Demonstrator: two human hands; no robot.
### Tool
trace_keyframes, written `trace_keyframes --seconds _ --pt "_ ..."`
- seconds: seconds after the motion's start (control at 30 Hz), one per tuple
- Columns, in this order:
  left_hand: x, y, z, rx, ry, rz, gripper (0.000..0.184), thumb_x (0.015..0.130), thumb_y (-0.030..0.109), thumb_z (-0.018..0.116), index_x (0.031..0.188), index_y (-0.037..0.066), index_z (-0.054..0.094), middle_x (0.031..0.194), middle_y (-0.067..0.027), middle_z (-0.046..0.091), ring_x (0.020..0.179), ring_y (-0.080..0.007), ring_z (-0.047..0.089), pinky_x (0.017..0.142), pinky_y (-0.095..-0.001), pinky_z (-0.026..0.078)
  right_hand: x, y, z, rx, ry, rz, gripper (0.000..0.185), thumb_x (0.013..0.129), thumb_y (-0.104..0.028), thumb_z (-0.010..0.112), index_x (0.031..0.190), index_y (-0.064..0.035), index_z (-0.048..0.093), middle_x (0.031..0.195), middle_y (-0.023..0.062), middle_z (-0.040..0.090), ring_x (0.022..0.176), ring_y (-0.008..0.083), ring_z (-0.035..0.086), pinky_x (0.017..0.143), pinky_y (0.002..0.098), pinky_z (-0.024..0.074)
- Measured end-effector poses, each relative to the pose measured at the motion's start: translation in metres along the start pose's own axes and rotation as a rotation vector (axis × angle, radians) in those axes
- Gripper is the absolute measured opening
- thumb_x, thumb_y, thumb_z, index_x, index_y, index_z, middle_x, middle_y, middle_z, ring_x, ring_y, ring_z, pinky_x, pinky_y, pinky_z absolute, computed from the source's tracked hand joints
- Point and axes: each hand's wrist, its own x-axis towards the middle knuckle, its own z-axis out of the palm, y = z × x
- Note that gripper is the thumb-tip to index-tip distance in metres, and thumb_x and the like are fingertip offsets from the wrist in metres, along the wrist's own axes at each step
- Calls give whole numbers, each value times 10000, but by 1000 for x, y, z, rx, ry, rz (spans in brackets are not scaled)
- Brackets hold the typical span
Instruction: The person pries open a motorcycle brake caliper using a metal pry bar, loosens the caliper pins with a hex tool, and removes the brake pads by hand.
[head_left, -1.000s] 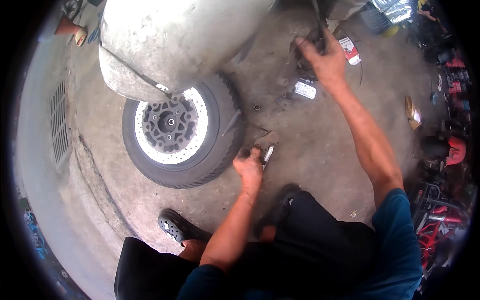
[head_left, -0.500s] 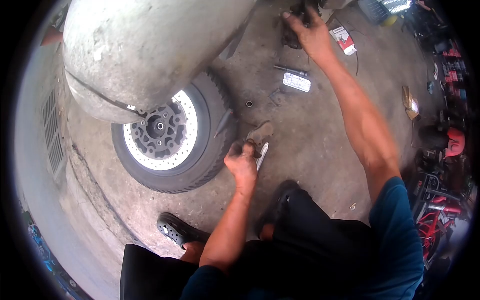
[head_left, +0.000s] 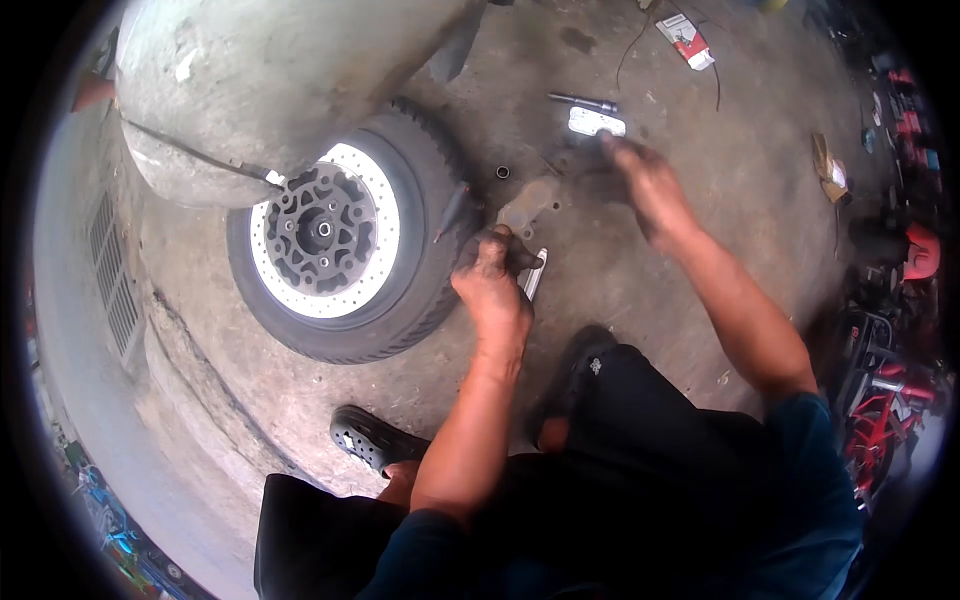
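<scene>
My left hand is closed around the near end of a flat, brown-grey metal bracket with holes in it. A silvery spanner shows just right of that hand, partly hidden by it. My right hand reaches across the floor, blurred by motion, with its fingers on a dark mechanical part that is too smeared to name. Beyond that part lie a white rectangular tray-like piece and a dark rod-shaped tool. A small round ring or socket rests left of them.
A wheel with a brake disc lies flat at left, and a screwdriver-like handle rests on its tyre. Over it hangs a large pale body panel. A red-and-white box and torn cardboard are on the floor; red parts crowd the right.
My right hand has come back from the top toward my left hand, bringing the dark part along. My left hand has raised the bracket slightly away from me. The view has shifted.
</scene>
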Motion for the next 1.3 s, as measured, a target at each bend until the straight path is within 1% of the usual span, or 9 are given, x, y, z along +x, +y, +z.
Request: trace_keyframes --seconds 0.07,0.17,0.27,0.5,0.6,0.7,0.87,0.97,1.3 --pt "-5 -5 2 304 -68 326 116 796 71 622 852 -30 605 723 -101 582 604 -209 560 569 -333 469 -40 -10 14 356 -167 306 525 950 -407 517 1216 46 520 1114 156 607 981 262 607 892 390 464" --pt "-11 -6 5 851 -218 960 173 747 24 659 904 -15 597 764 -118 598 659 -257 598 609 -356 474 -52 8 24 704 -249 340 537 968 -440 456 1216 33 511 1146 160 582 1038 284 579 928 414 443" --pt "-18 -16 10 884 -333 1101 236 713 -6 671 940 -5 608 772 -132 602 652 -288 588 617 -347 480 -52 13 28 756 -198 303 481 978 -384 415 1227 18 502 1150 156 585 1087 283 553 962 418 424" --pt "-37 -14 18 760 -504 568 284 771 11 688 1038 -44 608 871 -94 632 793 -172 608 674 -299 491 -46 8 18 943 -245 234 454 934 -264 403 1273 32 464 1196 170 574 1120 295 547 969 429 433" --pt "-37 -19 29 416 -397 242 259 809 18 677 1044 -59 601 896 -99 643 775 -157 607 650 -280 492 -44 16 19 901 -240 230 466 934 -269 396 1279 37 459 1205 169 575 1130 297 549 966 424 437" --pt "-26 -21 25 342 -397 81 231 846 29 630 1040 -89 587 848 -119 648 696 -170 617 603 -286 494 -42 17 18 864 -247 259 457 933 -259 396 1278 32 464 1191 161 589 1111 287 563 957 413 442" --pt "-12 -14 17 391 -325 62 213 894 76 550 1000 -105 586 731 -120 637 591 -167 619 547 -280 503 -40 3 15 854 -151 339 452 956 -253 302 1256 21 499 1154 150 602 1032 255 586 910 401 456" --pt "-6 -17 12 358 -322 31 223 902 82 535 1001 -111 586 709 -118 634 571 -159 614 528 -272 497 -37 12 10 864 -224 294 416 944 -267 413 1249 0 507 1149 111 615 1017 250 599 882 403 471" --pt "-2 -15 10 405 -271 84 181 882 82 538 823 -81 588 668 -120 630 546 -160 585 517 -281 482 -33 10 5 904 -281 317 518 917 -314 392 1306 21 458 1279 149 556 1105 289 573 945 407 439"
